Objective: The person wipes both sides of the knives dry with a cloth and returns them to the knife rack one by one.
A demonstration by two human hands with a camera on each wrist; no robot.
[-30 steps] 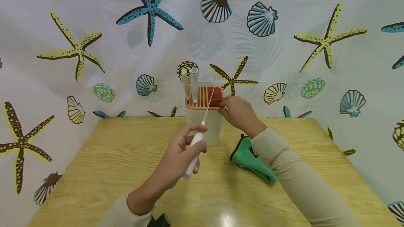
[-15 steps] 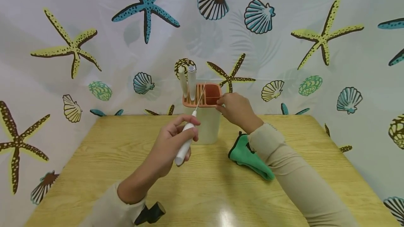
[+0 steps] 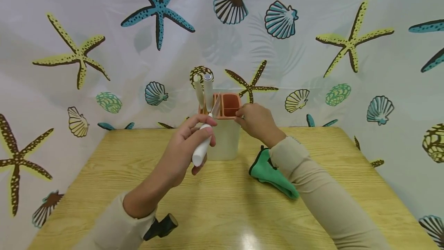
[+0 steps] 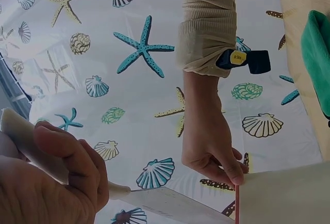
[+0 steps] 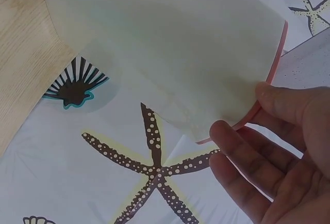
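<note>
My left hand grips a knife by its white handle. The blade, plain in the left wrist view, points away from me toward the slotted top of a pale knife holder with an orange rim. Whether the tip has entered a slot I cannot tell. At the holder's right side, my right hand pinches the rim between thumb and fingers; the right wrist view shows the thumb on the rim. Two white handles stand upright in the slots at the holder's left.
A folded green cloth lies on the wooden table, right of the holder and beside my right forearm. Behind the table hangs a curtain printed with starfish and shells. The holder's right compartment is open at the top.
My left hand has moved forward and left with the knife, bringing the blade over the slots and turning its flat more into view. My right hand stays on the rim.
</note>
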